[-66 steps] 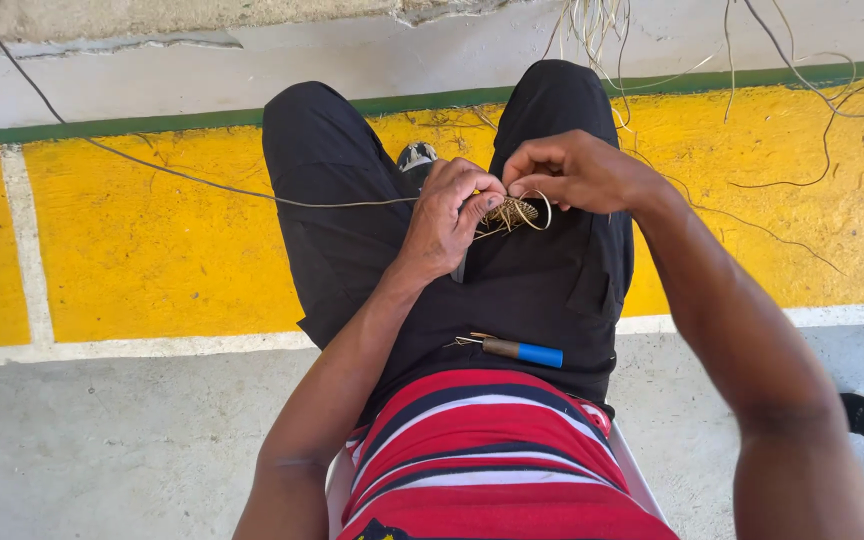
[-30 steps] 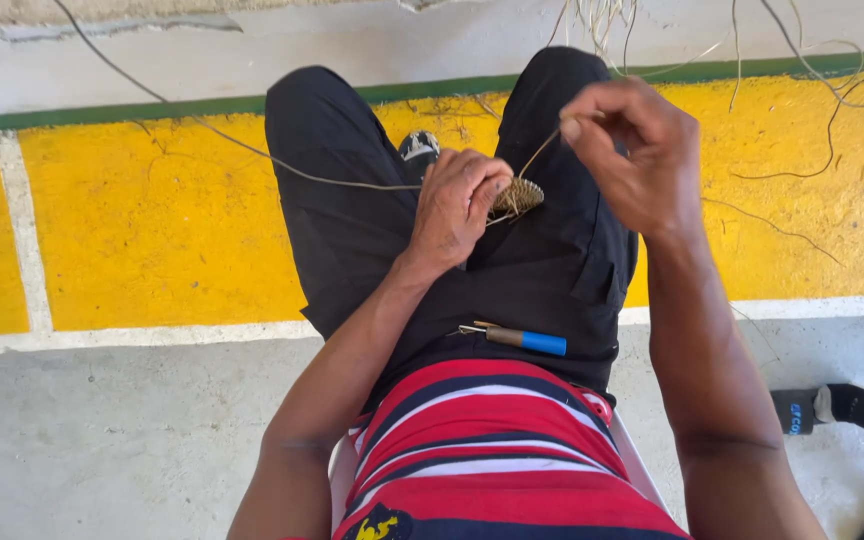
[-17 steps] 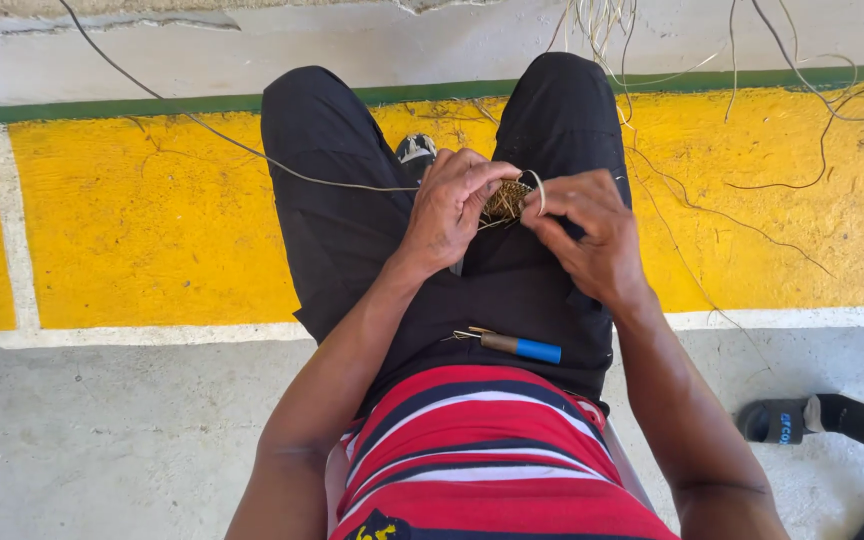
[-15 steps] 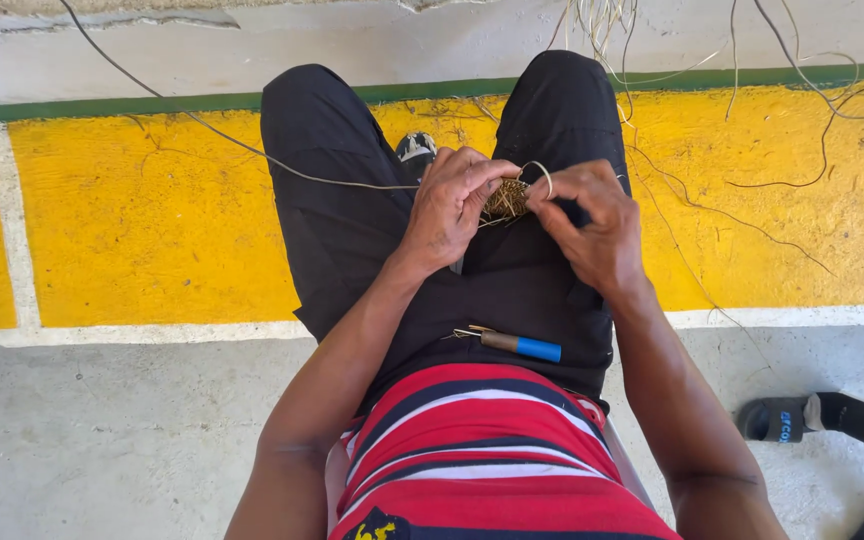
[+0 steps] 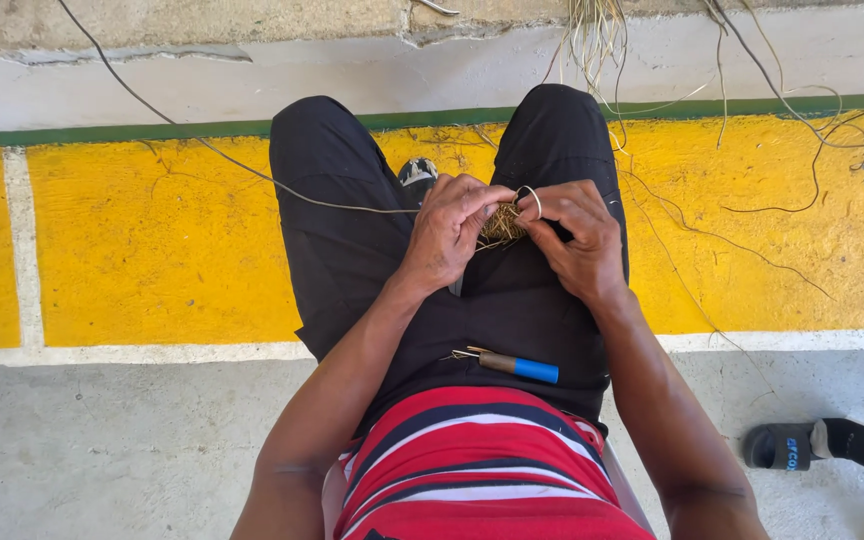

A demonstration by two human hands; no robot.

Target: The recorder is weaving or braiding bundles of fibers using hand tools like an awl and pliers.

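I sit with black trousers over both knees. My left hand [image 5: 449,232] and my right hand [image 5: 577,238] meet above my lap, both pinching a small bundle of straw-coloured fibre [image 5: 500,226]. A pale fibre loop [image 5: 528,198] curls over my right fingers. One long thin strand [image 5: 252,170] runs from my left hand up and away to the left. On my lap lies a small tool with a brown and blue handle [image 5: 518,366].
Yellow painted floor [image 5: 152,240] with white lines and a green stripe lies ahead. Loose fibre strands [image 5: 592,40] hang and trail at the top right. Another person's foot in a black sandal [image 5: 822,445] is at the right edge.
My right hand, raised and pulling a strand a second ago, has come back down to the bundle beside my left hand. The view has shifted slightly.
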